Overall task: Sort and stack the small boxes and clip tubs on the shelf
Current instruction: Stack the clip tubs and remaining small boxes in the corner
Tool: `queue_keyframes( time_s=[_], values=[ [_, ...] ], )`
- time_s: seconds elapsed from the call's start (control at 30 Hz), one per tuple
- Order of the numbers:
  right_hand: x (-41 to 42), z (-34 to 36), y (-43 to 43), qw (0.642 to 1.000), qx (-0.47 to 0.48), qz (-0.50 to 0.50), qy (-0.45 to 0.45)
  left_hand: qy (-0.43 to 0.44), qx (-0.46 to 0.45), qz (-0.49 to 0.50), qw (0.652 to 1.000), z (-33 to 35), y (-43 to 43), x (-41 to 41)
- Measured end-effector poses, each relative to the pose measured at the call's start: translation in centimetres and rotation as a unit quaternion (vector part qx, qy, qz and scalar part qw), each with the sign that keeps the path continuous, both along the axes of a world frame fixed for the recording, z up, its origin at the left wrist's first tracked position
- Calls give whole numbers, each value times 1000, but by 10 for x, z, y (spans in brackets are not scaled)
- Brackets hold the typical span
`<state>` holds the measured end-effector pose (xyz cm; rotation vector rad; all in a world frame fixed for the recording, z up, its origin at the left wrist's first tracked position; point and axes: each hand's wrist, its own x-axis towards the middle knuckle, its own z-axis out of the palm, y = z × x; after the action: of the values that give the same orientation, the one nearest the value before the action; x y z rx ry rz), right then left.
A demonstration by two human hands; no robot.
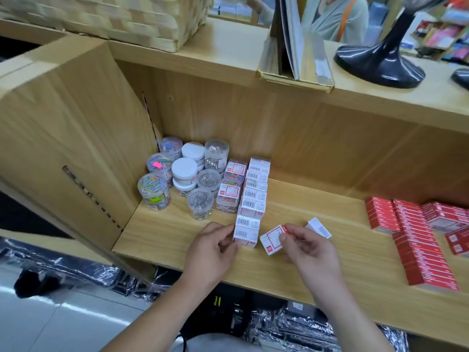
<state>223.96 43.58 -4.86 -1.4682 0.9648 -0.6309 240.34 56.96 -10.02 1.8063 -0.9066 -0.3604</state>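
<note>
A row of small white boxes (253,196) with barcodes runs from the shelf's back toward the front edge. My left hand (215,246) grips the nearest box of that row (245,233) at its left side. My right hand (304,246) pinches a loose white box with a red frame (271,240), tilted, just right of the row's end. Another small white box (318,227) lies behind my right fingers. Several clear clip tubs (177,174) stand clustered in the shelf's left corner, and two boxes of coloured clips (232,186) sit between the tubs and the row.
Red boxes (416,237) are stacked in rows at the right of the wooden shelf (177,237). Above, the top board carries a woven basket (121,19), a gold-edged holder (294,59) and a black stand base (380,64). A person stands beyond the counter.
</note>
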Motion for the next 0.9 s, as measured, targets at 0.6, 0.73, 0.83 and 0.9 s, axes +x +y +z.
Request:
queue_keyframes(
  time_s=[0.6,0.73,0.83,0.9],
  values=[
    [35,43,27,982,-157,100,10,12,-71,-113,991,46,11,4],
    [30,29,22,983,-170,45,46,97,-106,-41,989,31,3,9],
    [33,7,16,970,-188,67,138,98,-99,4,990,16,-9,9],
    [36,-7,11,951,-238,81,180,58,-79,7,995,8,-14,9]
  ],
)
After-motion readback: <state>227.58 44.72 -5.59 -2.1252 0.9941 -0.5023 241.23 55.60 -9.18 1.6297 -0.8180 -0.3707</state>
